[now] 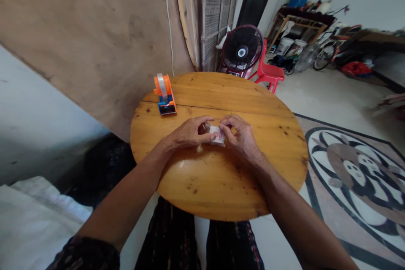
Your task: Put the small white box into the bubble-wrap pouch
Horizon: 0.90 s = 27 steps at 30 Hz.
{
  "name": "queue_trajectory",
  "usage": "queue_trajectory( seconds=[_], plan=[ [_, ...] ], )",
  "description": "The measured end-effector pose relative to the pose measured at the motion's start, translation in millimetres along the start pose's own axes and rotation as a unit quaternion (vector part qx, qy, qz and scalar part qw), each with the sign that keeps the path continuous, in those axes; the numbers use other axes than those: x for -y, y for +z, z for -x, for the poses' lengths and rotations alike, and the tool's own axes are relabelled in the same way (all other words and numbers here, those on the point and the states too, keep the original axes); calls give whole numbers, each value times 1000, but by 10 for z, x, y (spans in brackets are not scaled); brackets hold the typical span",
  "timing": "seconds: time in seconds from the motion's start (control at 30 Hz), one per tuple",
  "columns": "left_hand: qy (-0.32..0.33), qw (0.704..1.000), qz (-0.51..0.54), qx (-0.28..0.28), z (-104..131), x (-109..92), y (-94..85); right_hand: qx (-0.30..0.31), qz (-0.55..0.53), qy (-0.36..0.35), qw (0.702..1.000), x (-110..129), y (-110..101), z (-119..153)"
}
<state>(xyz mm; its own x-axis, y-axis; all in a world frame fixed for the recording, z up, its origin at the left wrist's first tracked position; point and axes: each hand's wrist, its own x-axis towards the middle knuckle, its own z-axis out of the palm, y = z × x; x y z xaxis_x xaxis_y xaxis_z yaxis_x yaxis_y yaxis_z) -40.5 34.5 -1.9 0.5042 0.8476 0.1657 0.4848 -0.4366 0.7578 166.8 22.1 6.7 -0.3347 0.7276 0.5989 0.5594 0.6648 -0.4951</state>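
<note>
A small white packet (216, 134) with reddish print lies at the middle of the round wooden table (202, 185), between my two hands. My left hand (193, 131) grips its left side, the thumb across the top and the fingers curved behind. At the packet's right upper corner, my right hand (238, 135) has thumb and index finger pinched together on the edge. What is inside the packet is hidden. A pale little tuft or string (199, 148) shows just below my left hand.
An orange and blue tape dispenser (165, 95) with a clear tape roll stands at the table's back left. Behind the table are a dark red fan (242, 48) and a red plastic chair (268, 69). A wooden board (95, 29) leans along the left side.
</note>
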Motion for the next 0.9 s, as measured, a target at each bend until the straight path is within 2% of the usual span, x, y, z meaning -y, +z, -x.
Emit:
queue_trajectory(
  seconds=[0.2,0.47,0.7,0.9],
  plan=[
    [15,1000,-8,-19,-13,7,14,-15,-19,-1,1000,23,-33,-11],
    [31,999,19,-14,-8,23,12,-26,-48,6,999,31,-50,-25],
    [43,998,46,3,-2,39,23,-72,-84,37,993,-32,-117,-49],
    [53,998,39,-7,-5,17,29,-63,-142,67,986,-32,-116,-57]
  ],
)
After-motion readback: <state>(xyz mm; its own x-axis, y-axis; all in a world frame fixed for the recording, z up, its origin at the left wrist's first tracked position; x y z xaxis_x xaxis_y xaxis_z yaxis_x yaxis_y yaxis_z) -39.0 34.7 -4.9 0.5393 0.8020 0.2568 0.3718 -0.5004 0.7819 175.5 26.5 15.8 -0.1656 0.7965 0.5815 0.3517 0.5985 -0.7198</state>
